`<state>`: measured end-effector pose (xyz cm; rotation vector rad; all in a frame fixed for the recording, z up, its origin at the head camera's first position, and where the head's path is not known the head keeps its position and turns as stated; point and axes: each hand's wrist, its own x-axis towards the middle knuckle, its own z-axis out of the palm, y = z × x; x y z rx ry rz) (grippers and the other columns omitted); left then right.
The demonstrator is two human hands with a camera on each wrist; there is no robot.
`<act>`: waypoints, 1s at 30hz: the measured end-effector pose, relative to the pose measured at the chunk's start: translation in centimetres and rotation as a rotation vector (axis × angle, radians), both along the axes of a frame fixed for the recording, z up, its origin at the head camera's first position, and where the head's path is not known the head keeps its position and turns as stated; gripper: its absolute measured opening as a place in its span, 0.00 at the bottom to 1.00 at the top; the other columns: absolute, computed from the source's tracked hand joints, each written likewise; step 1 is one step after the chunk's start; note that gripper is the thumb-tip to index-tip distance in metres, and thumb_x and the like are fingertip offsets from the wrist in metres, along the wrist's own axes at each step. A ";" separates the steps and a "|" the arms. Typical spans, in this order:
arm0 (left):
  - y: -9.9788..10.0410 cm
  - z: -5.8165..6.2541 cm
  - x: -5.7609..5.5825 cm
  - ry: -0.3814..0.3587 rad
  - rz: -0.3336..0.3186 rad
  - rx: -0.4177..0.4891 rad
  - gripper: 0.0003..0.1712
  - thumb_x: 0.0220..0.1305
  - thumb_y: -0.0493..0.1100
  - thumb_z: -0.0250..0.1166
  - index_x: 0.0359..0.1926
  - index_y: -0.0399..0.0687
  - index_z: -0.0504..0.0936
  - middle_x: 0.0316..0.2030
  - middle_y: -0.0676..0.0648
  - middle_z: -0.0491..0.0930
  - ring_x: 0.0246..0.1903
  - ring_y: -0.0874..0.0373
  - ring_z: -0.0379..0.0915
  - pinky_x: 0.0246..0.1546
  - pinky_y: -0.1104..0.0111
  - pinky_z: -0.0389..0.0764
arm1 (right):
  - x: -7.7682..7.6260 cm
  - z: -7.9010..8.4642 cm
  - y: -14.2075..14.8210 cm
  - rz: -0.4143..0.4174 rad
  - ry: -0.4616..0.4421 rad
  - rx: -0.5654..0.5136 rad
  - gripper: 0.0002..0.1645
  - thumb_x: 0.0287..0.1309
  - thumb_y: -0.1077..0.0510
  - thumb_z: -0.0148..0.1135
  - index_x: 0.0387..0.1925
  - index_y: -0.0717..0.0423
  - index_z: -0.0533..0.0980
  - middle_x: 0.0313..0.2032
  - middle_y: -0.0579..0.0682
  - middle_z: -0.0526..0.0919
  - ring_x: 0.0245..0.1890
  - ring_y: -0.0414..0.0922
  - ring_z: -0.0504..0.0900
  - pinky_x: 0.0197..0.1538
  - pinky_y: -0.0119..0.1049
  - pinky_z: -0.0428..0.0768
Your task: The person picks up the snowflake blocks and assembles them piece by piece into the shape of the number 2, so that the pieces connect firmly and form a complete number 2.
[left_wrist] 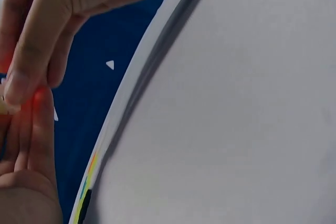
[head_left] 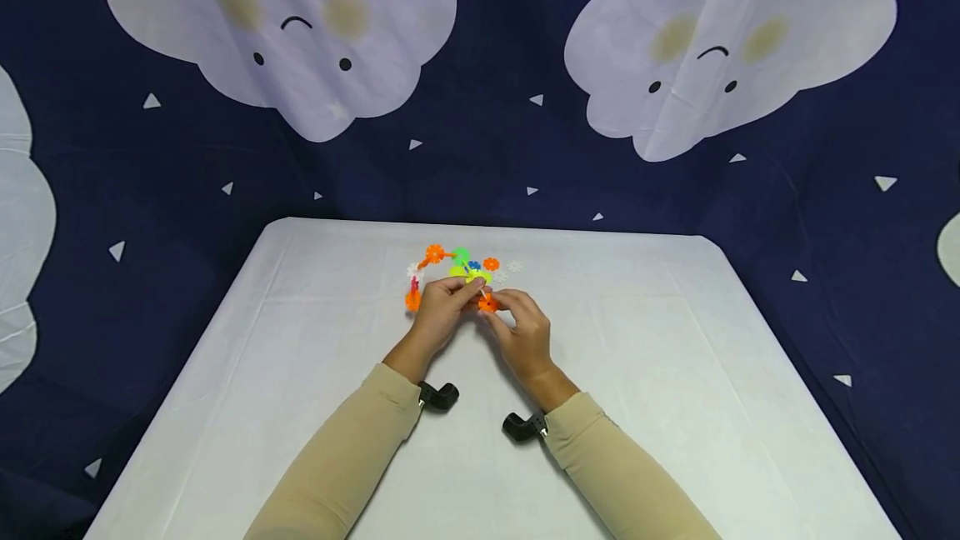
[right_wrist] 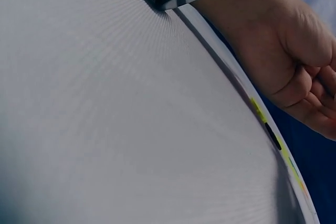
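Both hands meet above the far middle of the table in the head view. My left hand (head_left: 438, 313) pinches a white snowflake building disc (head_left: 482, 293), seen nearly edge-on by the thumb tip. Facing it, my right hand (head_left: 527, 340) holds an orange snowflake disc (head_left: 487, 305) between thumb and fingers, right against the white one. Joined discs curve behind the left hand: yellow (head_left: 478, 276), green (head_left: 461, 256), orange (head_left: 435, 253), white (head_left: 415, 271), and a lower orange disc (head_left: 412, 300). In the left wrist view, fingers surround a pale piece (left_wrist: 7, 107), mostly hidden.
Loose discs lie just beyond the hands: blue (head_left: 473, 266), orange (head_left: 491, 264) and white (head_left: 514, 267). A white cloth covers the table (head_left: 300, 340). Behind its far edge hangs a dark blue curtain (head_left: 495, 165) with clouds. Black wrist cameras (head_left: 439, 397) sit at both cuffs.
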<state>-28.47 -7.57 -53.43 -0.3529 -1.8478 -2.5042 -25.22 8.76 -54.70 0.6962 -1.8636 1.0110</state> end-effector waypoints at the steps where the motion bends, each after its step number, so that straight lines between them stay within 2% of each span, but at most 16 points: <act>1: 0.0 0.0 0.1 0.008 -0.002 -0.018 0.17 0.72 0.42 0.72 0.41 0.25 0.87 0.36 0.41 0.88 0.33 0.57 0.83 0.37 0.68 0.87 | 0.0 0.0 0.0 -0.001 -0.003 -0.003 0.23 0.42 0.67 0.87 0.43 0.67 0.85 0.42 0.57 0.87 0.36 0.52 0.87 0.43 0.40 0.87; 5: 0.4 -0.1 0.4 0.060 -0.019 -0.074 0.13 0.69 0.42 0.75 0.39 0.34 0.88 0.37 0.41 0.87 0.36 0.54 0.82 0.36 0.67 0.86 | -0.3 0.1 0.0 0.001 -0.015 -0.016 0.23 0.43 0.69 0.86 0.42 0.68 0.84 0.41 0.58 0.85 0.35 0.53 0.87 0.41 0.42 0.88; 9: 0.6 -0.1 0.6 0.107 -0.034 -0.090 0.10 0.69 0.38 0.74 0.45 0.34 0.88 0.41 0.40 0.88 0.41 0.51 0.84 0.41 0.65 0.87 | -0.4 0.1 -0.1 0.010 -0.019 -0.021 0.23 0.44 0.73 0.85 0.42 0.67 0.83 0.40 0.58 0.84 0.34 0.53 0.86 0.38 0.43 0.88; 13: 0.6 0.0 0.7 0.081 -0.043 -0.074 0.13 0.70 0.36 0.73 0.49 0.31 0.85 0.43 0.40 0.88 0.42 0.54 0.85 0.41 0.67 0.87 | -0.5 0.1 -0.2 0.022 -0.017 -0.028 0.24 0.42 0.73 0.85 0.42 0.66 0.83 0.39 0.57 0.83 0.31 0.53 0.86 0.35 0.44 0.88; 17: 0.5 0.0 0.7 0.064 -0.044 -0.063 0.11 0.69 0.34 0.73 0.47 0.31 0.84 0.42 0.39 0.88 0.41 0.54 0.86 0.39 0.67 0.87 | -0.5 0.1 -0.3 0.036 -0.049 -0.028 0.25 0.42 0.71 0.87 0.43 0.66 0.82 0.38 0.58 0.83 0.31 0.53 0.85 0.33 0.45 0.87; 21: 0.3 -0.1 0.7 0.048 0.010 -0.097 0.11 0.67 0.39 0.76 0.45 0.35 0.86 0.40 0.41 0.88 0.37 0.54 0.84 0.34 0.69 0.86 | -0.4 0.0 -0.2 0.050 -0.119 -0.010 0.33 0.39 0.66 0.90 0.48 0.68 0.81 0.41 0.60 0.83 0.33 0.54 0.85 0.35 0.46 0.87; 24: 0.1 -0.1 0.6 0.023 0.055 -0.115 0.14 0.65 0.43 0.78 0.46 0.38 0.88 0.40 0.42 0.88 0.38 0.53 0.85 0.34 0.69 0.86 | -0.4 0.0 -0.1 0.061 -0.181 0.004 0.38 0.39 0.64 0.90 0.52 0.69 0.78 0.43 0.60 0.81 0.35 0.54 0.84 0.38 0.46 0.86; 30: -0.9 -0.2 0.0 -0.003 0.133 -0.138 0.17 0.63 0.45 0.80 0.47 0.38 0.89 0.41 0.42 0.89 0.42 0.51 0.86 0.40 0.67 0.86 | -0.4 0.0 0.1 0.050 -0.240 0.022 0.32 0.48 0.64 0.86 0.52 0.70 0.78 0.46 0.62 0.80 0.37 0.55 0.84 0.40 0.48 0.86</act>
